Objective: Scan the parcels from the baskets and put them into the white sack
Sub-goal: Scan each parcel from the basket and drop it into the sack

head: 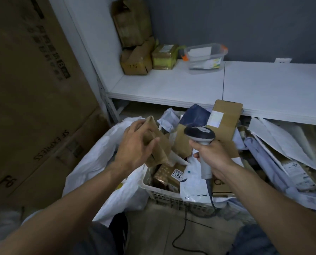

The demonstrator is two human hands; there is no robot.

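My left hand (135,144) grips a crumpled brown paper parcel (158,144), holding it up between the white sack (98,159) on the left and the basket (164,195). My right hand (211,155) grips the handle of a grey barcode scanner (199,135), whose head points away from me towards the far parcels. The white lattice basket below holds several parcels: a brown box with a "7431" label (171,174), white mailers and a cardboard box (225,118). The scanner's cable (211,196) hangs down to the floor.
Tall cardboard cartons (34,89) stand on the left. A white shelf (208,85) behind the basket carries brown boxes (137,57) and a clear plastic tub (205,56). More white mailers (282,148) are piled at the right under the shelf.
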